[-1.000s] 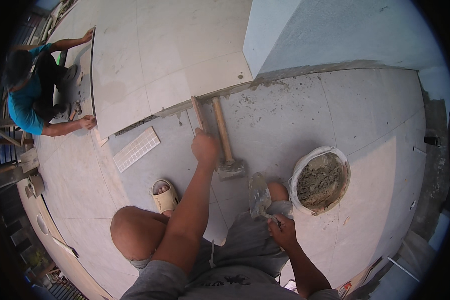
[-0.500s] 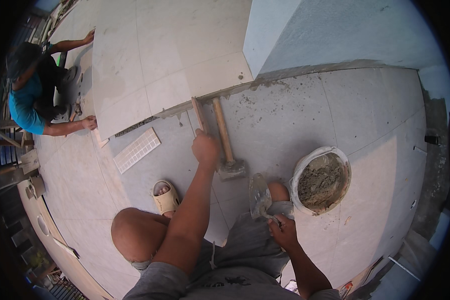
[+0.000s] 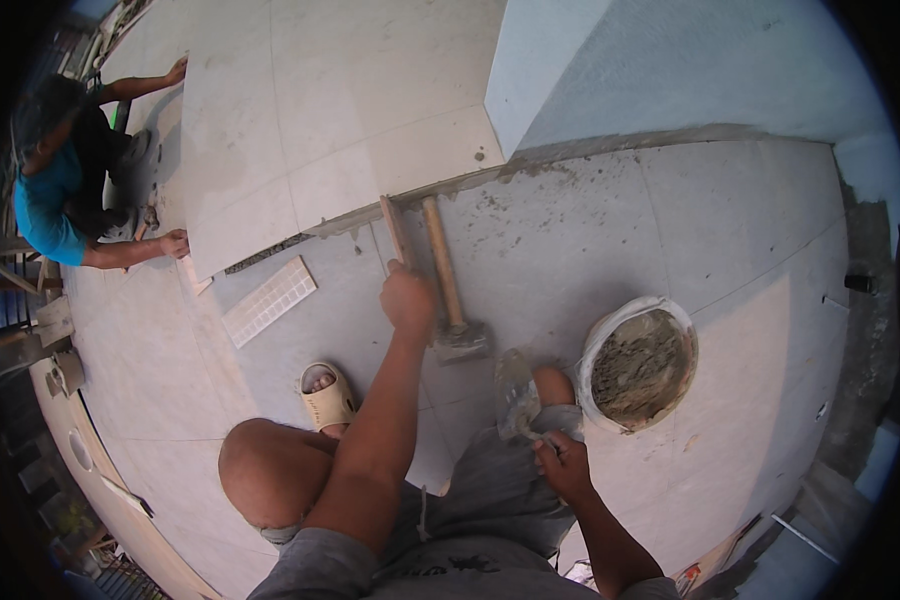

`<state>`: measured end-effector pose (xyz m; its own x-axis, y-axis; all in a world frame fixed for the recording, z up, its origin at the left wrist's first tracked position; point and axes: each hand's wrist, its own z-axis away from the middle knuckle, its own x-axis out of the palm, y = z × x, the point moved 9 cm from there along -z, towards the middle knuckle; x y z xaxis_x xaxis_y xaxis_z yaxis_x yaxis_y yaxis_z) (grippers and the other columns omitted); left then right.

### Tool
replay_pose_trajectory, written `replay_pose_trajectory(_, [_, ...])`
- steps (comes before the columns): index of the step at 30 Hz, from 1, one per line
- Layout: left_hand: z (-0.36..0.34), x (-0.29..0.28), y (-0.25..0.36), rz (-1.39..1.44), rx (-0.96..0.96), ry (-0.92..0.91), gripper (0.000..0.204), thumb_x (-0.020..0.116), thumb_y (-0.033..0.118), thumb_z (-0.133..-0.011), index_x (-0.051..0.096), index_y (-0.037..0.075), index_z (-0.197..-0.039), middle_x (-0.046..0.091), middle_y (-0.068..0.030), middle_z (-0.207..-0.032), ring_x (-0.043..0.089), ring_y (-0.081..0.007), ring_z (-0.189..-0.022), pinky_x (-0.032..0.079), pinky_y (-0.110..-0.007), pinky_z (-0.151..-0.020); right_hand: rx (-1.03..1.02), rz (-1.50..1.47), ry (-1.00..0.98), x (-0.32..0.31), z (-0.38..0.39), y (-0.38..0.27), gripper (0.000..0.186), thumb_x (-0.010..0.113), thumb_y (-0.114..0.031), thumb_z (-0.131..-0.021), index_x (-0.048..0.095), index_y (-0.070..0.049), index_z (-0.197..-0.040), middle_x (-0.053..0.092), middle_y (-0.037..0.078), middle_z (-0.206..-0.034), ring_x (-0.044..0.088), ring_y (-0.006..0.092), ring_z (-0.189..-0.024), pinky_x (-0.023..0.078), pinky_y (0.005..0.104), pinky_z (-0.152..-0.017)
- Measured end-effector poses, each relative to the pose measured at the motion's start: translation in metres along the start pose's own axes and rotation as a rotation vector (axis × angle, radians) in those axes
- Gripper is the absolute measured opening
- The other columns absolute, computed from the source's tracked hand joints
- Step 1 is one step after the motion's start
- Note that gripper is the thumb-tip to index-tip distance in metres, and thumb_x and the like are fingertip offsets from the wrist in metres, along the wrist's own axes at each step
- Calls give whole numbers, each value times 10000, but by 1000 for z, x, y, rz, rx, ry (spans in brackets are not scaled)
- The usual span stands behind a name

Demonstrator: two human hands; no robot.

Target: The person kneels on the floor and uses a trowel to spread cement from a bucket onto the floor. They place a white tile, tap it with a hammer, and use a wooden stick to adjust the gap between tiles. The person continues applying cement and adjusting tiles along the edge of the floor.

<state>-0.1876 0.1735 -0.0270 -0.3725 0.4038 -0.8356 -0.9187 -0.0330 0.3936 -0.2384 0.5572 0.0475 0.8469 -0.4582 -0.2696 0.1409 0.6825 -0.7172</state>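
My left hand [image 3: 408,300] is closed round the near end of a thin reddish-brown strip [image 3: 394,228]. The strip's far end meets the front edge of the raised tiled slab [image 3: 370,150], where grey mortar shows along the joint. In my right hand [image 3: 564,466], held low over my thigh, is the handle of a trowel [image 3: 515,395] with mortar smeared on its blade. Just right of the strip lies a mallet [image 3: 444,262] with a wooden handle and a dirty, blocky head. A white bucket [image 3: 586,375] of grey mortar [image 3: 642,365] stands beyond my right knee.
Left of my hand lies a cut tile piece [image 3: 270,300] with a grid pattern. A co-worker [image 3: 55,205] in a blue shirt crouches at far left, both hands at the slab's left edge. A pale blue wall corner [image 3: 535,90] rises at the back. Mortar crumbs dot the floor tiles [image 3: 750,215].
The view has shifted very slightly. Both hands keep their holds on the strip and the trowel, with no clear movement.
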Motion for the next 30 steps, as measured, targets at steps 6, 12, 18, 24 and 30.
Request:
replay_pose_trajectory(6, [0, 2, 0, -11, 22, 2, 190, 522, 118, -852, 525, -29, -973, 666, -270, -817, 671, -442, -817, 530, -509, -749, -490, 458, 24, -26, -7, -124, 266, 637, -149, -880, 529, 16, -1059, 600, 210, -856, 616, 375, -722, 483, 423, -639])
replay_pose_trajectory(12, [-2, 5, -6, -2, -11, -13, 252, 525, 174, -866, 550, -38, -1000, 672, -294, -859, 672, -451, -835, 532, -505, -767, -261, 408, 275, -159, -22, -124, 232, 593, -186, -963, 527, 9, -1072, 611, 123, -757, 572, 190, -643, 472, 327, -605])
replay_pose_trajectory(18, [-7, 7, -6, -39, 43, 19, 230, 515, 148, -860, 545, -32, -1000, 675, -291, -875, 671, -455, -834, 533, -506, -774, 176, 24, 485, -243, 36, 1, 285, 529, -305, -996, 578, -43, -895, 544, 28, -647, 488, 84, -528, 395, 243, -457])
replay_pose_trajectory(24, [-7, 7, 1, -74, 57, 25, 272, 526, 179, -850, 554, -31, -1021, 674, -292, -914, 670, -450, -862, 531, -499, -795, 430, 1, 496, -252, 79, 90, 415, 518, -378, -978, 600, -20, -784, 516, 35, -580, 474, 115, -457, 398, 266, -418])
replay_pose_trajectory(30, [-13, 6, -8, -75, 84, 32, 329, 529, 204, -856, 556, -44, -1071, 672, -290, -961, 661, -445, -921, 514, -493, -845, 501, 63, 446, -244, 82, 115, 429, 543, -378, -953, 613, -4, -754, 511, 35, -559, 465, 117, -441, 394, 271, -416])
